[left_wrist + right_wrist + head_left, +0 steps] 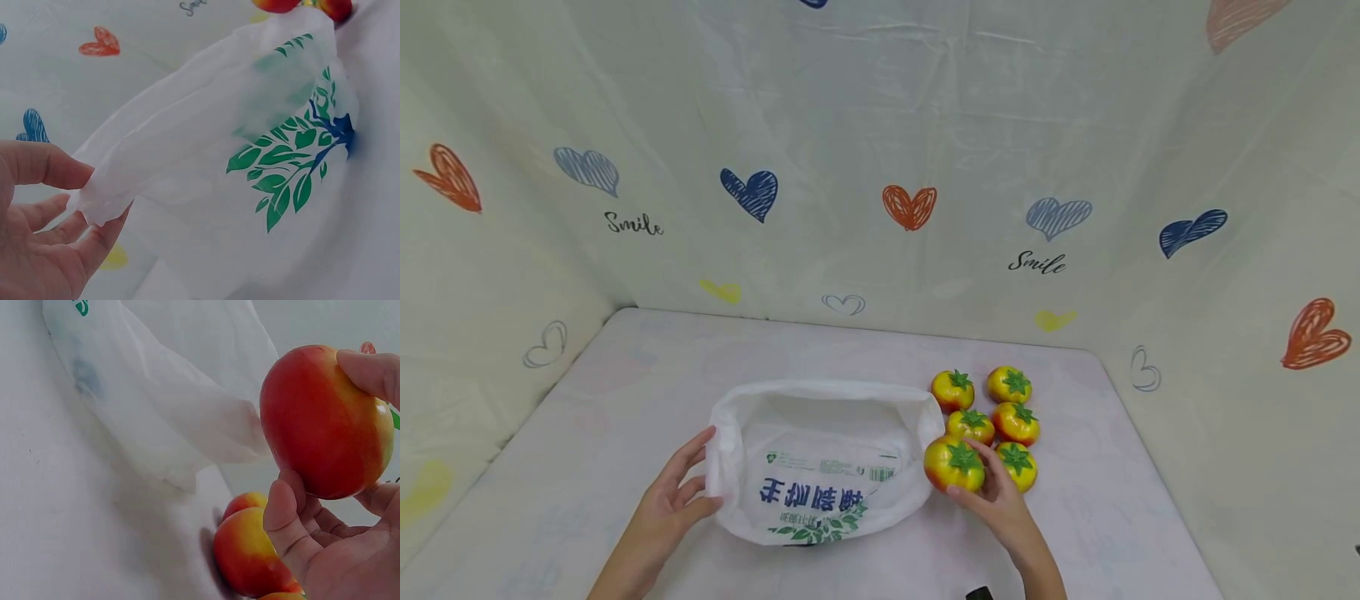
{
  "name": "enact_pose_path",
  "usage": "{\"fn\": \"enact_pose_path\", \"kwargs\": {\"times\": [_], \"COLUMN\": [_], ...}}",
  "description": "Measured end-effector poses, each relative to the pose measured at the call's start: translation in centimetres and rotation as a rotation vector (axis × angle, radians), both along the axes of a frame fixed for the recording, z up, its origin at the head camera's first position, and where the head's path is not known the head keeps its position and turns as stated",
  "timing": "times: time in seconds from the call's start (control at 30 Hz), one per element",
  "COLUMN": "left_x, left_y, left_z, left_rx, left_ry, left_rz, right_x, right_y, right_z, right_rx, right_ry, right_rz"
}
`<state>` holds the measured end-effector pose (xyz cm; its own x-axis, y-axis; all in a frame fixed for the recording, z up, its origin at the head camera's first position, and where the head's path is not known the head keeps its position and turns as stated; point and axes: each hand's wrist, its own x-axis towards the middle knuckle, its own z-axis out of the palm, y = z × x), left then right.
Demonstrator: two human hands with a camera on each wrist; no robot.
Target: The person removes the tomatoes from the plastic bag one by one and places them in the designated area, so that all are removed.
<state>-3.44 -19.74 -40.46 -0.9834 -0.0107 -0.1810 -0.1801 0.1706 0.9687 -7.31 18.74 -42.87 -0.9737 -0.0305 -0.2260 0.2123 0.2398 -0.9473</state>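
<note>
A white plastic bag (820,400) with green leaves and blue characters stands with its mouth open on the table. My left hand (670,492) pinches its left rim between thumb and fingers; the left wrist view shows the thin plastic between the thumb (56,169) and fingers. At the bag's right edge my right hand (996,492) grips a shiny yellow-and-red tomato (952,465) with a green star-shaped top. In the right wrist view that tomato (319,425) is raised beside the bag's rim, thumb above and fingers beneath.
Several more tomatoes (1017,422) sit in a loose group right of the bag, on the pale table (647,367). Cloth walls (850,250) printed with hearts enclose the table's back and sides. A small black object (979,593) shows at the bottom edge.
</note>
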Motion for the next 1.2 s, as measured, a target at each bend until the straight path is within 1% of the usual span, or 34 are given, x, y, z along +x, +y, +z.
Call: {"fn": "enact_pose_path", "kwargs": {"times": [0.2,0.33,0.63,0.87,1.03,1.2], "left_x": [-0.1,-0.1,-0.2,-0.1,-0.2,-0.1], "left_y": [0.1,0.2,0.2,0.2,0.2,0.1], "left_z": [0.1,0.2,0.2,0.1,0.0,-0.1], "left_rx": [-0.008,-0.014,-0.020,-0.015,-0.010,-0.007], "left_ry": [-0.024,-0.047,-0.074,-0.041,-0.044,-0.041], "left_rz": [0.008,0.014,0.023,0.016,0.016,0.015], "right_x": [-0.1,-0.1,-0.1,0.0,0.2,0.5], "right_y": [1.0,1.4,1.4,1.4,1.7,2.1], "right_z": [-0.9,-1.6,-2.9,-3.7,-4.3,-4.8], "right_rx": [-0.006,0.020,0.129,0.225,0.291,0.366], "right_ry": [-0.041,-0.052,-0.028,-0.023,-0.010,-0.030], "right_rz": [-0.060,-0.080,-0.097,-0.113,-0.121,-0.122]}}
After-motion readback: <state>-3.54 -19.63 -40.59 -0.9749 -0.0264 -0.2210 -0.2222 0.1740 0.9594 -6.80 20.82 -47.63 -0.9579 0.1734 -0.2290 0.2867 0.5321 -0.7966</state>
